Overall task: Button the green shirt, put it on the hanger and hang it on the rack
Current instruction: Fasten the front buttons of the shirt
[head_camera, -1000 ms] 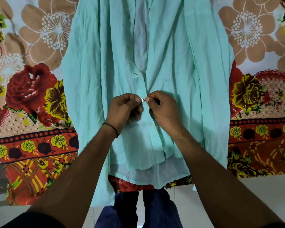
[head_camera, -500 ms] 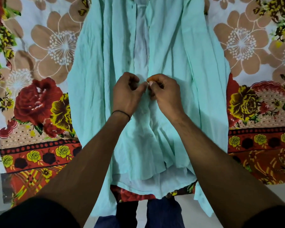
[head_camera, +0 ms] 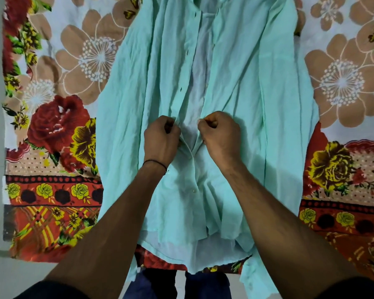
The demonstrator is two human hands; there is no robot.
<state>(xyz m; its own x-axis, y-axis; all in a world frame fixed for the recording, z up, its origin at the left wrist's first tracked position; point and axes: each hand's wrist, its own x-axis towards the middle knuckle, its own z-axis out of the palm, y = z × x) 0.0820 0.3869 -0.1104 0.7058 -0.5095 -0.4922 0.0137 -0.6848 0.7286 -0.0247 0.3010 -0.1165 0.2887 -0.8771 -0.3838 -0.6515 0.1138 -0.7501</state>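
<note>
The green shirt (head_camera: pixel 257 100) lies flat on a flowered bedsheet, hem toward me, collar at the top edge. Its front is closed below my hands, where two white buttons show, and gapes open above them. My left hand (head_camera: pixel 160 141) pinches the left front edge, the one with the buttonholes. My right hand (head_camera: pixel 220 134) pinches the right front edge. The two hands sit a short way apart, with the shirt's pale inside showing between them. No hanger or rack is in view.
The flowered bedsheet (head_camera: pixel 52 130) spreads out on both sides of the shirt. Its near edge hangs over the bed front. Pale floor (head_camera: pixel 13 275) shows at the bottom left, and my dark trousers (head_camera: pixel 156 285) below the hem.
My hands have moved up the shirt front from a lower button. They were touching at the middle; now they are apart, each holding one front edge.
</note>
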